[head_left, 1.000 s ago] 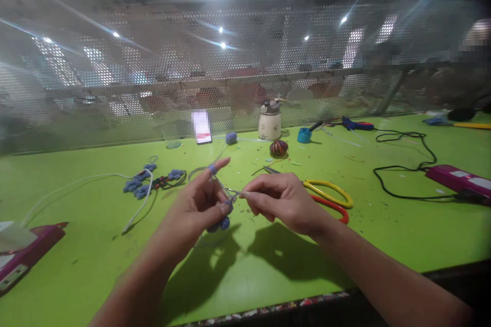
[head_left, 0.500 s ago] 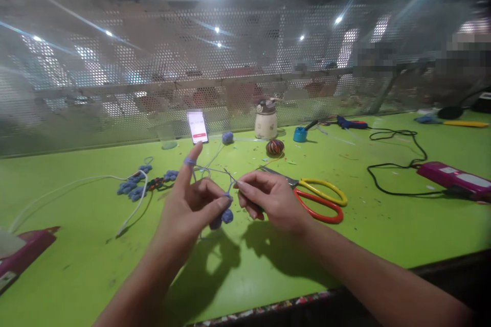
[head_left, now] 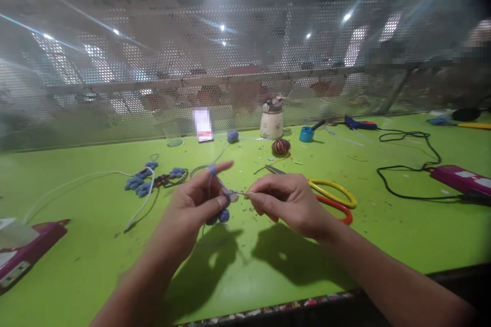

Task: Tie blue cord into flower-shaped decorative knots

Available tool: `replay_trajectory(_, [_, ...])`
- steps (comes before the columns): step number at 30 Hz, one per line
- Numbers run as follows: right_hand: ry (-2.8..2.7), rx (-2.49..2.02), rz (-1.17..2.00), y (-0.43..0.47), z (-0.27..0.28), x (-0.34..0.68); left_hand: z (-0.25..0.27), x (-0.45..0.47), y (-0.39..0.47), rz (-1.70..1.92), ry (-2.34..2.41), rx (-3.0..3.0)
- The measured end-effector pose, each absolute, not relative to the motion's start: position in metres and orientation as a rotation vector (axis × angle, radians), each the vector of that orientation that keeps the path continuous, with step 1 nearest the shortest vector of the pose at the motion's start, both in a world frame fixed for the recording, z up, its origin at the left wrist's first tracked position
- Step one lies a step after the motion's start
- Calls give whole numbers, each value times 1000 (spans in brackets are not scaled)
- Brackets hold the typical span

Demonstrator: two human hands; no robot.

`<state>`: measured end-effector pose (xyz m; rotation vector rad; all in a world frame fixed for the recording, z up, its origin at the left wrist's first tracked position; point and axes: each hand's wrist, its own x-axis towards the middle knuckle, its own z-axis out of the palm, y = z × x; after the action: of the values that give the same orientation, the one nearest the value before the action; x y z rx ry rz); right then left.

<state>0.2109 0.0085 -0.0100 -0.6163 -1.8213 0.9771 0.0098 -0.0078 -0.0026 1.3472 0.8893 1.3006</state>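
Head view, read from nine o'clock to three o'clock. At nine o'clock a magenta case (head_left: 30, 250) lies flat on the green table (head_left: 95, 276). A white cable (head_left: 138, 204) runs from it toward a cluster of blue knotted pieces (head_left: 143, 184) at ten o'clock. At centre, my left hand (head_left: 195, 204) pinches the blue knotted cord (head_left: 218, 214) between thumb and middle finger, with a turn of the cord looped round my raised forefinger; the knotted end hangs just above the table. My right hand (head_left: 286, 199), just beside it at three o'clock, is closed in a fingertip pinch on the cord's thin free end, drawn taut between the two hands. Directly behind the right hand lie scissors (head_left: 332, 199) with yellow and red handles, partly hidden by my knuckles. At twelve o'clock, against the perforated screen (head_left: 245, 61), stand a phone (head_left: 202, 125), a blue ball (head_left: 232, 136), a cream jar (head_left: 271, 120) whose contents I cannot tell, a striped ball (head_left: 281, 147) and a small blue cup (head_left: 306, 135). At two o'clock a black cord (head_left: 406, 163) leads to a second magenta case (head_left: 460, 179).
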Motion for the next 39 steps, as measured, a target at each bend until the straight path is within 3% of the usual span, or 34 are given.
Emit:
replay_trajectory(13, [-1576,-863,1419,18,-17,197,-9,25,-15,1167,1087,1854])
replay_trajectory(20, [-1372,-643,1453,16,-23,193,-3,20,-13,1220,780,1390])
replay_trajectory(25, [-1557,-669,1248,17,-23,198,2,16,-15,1243,709,1239])
replay_trajectory(30, [-1904,-625,611,16,-16,208,8,9,-15,1314,672,1110])
replay_trajectory(32, [-1966,-586,519,15,-13,211,9,4,-13,1359,658,1078])
replay_trajectory(35, [-1952,-597,624,13,-11,212,7,-2,-9,1371,641,1011])
replay_trajectory(39, [-1801,-612,1054,12,-16,210,2,-1,-5,1299,692,1008])
